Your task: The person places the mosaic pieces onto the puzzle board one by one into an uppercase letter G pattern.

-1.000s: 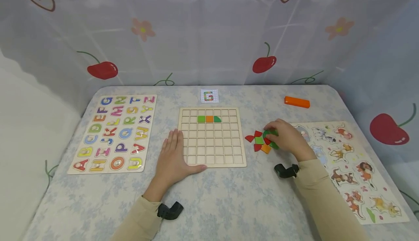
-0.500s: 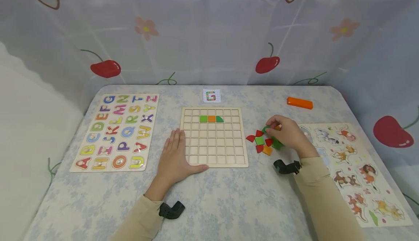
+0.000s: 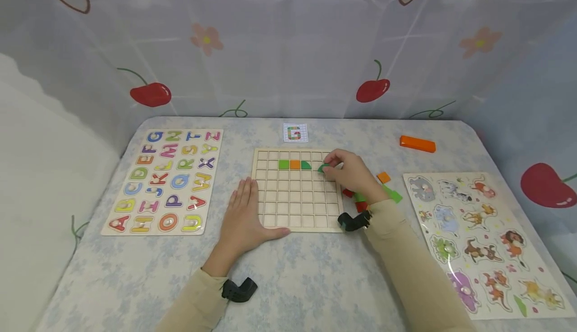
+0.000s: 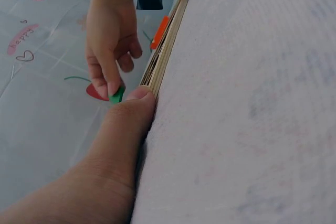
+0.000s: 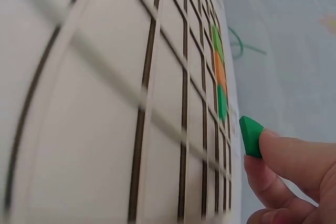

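Observation:
My right hand pinches a dark green quarter-circle piece between thumb and fingers, over the upper right cells of the wooden grid board. In one upper row of the board lie a light green square, an orange square and a dark green quarter circle, side by side. The left hand lies with straight fingers along the board's left edge, its thumb reaching to the front edge. In the left wrist view that thumb touches the board's side.
Loose red, orange and green pieces lie right of the board, partly hidden by the right hand. A pattern card showing a G sits behind the board. An alphabet puzzle is at left, an animal puzzle at right, an orange block at back right.
The right hand has lifted the dark green quarter circle from the loose pile and moved left with it over the board. The left hand has stayed at the board's edge.

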### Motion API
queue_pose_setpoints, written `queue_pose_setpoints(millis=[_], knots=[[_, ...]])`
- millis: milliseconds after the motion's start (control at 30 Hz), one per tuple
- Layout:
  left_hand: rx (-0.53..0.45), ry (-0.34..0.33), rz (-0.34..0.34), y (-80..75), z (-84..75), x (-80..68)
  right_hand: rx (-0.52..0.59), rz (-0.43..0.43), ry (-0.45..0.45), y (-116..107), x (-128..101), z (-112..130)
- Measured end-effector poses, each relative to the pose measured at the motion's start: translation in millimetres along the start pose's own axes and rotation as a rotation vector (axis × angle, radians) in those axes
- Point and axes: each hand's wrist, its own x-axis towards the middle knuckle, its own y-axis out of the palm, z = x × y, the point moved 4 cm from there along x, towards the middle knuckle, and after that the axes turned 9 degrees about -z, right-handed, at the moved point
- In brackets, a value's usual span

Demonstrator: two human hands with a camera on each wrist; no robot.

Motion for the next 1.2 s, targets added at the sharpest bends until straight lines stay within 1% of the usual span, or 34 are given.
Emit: queue_pose_setpoints(millis=[100,267,367,533,733,867,1033,1200], knots=[[0.000,0.004,-0.001,0.4,-1.2,0.6,0.012,0.014,-0.024,16.5,8.7,14.0],[0.001,0.019,-0.011,2.7,-0.1,0.4,0.031,0.038,-0.038,40.8,21.1,32.5],[-0.005,0.025,-0.015,3.9,0.4,0.1,0.041,0.047,-0.058,50.4,25.9,42.0],[-0.015,0.033,-0.024,3.4,-0.6,1.0,0.026,0.054,-0.092,63.9,33.1,55.9],[-0.010,0.031,-0.025,2.9,0.5,0.0,-0.037,0.066,-0.125,82.1,40.2,67.1],[-0.011,0.031,-0.027,2.9,1.4,-0.6,-0.100,0.050,-0.137,91.1,42.6,72.1],[-0.004,0.036,-0.032,1.8,1.8,-0.1,-0.162,0.028,-0.140,95.7,42.8,75.8],[-0.004,0.036,-0.031,0.9,2.1,0.5,-0.236,0.069,-0.138,94.9,39.6,77.5]])
